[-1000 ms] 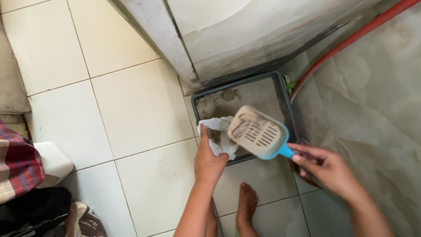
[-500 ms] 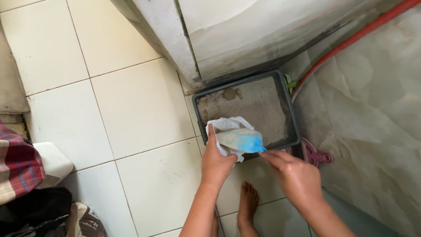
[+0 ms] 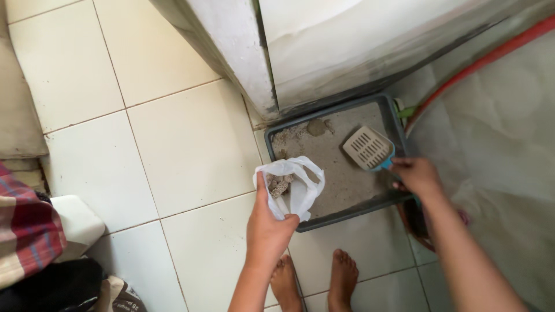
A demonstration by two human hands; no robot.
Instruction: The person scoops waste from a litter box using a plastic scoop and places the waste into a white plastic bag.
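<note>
Scoop (image 3: 370,149), emptied over the bag half a second ago, now back on the litter in the tray (image 3: 347,215), right hand (image 3: 417,176) clamped on its handle; left hand (image 3: 269,228) grips the open plastic bag (image 3: 300,188) holding clumps at the tray's near-left corner.

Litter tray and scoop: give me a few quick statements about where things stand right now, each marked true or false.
1. The left hand holds a white plastic bag open, with clumps inside. True.
2. The right hand holds the slotted scoop over the bag. False: the scoop is over the sand in the grey litter tray, away from the bag.
3. The scoop's handle is blue. True.
4. The tray sits in the middle of the tiled floor. False: it is tucked against the white wall corner.
</note>
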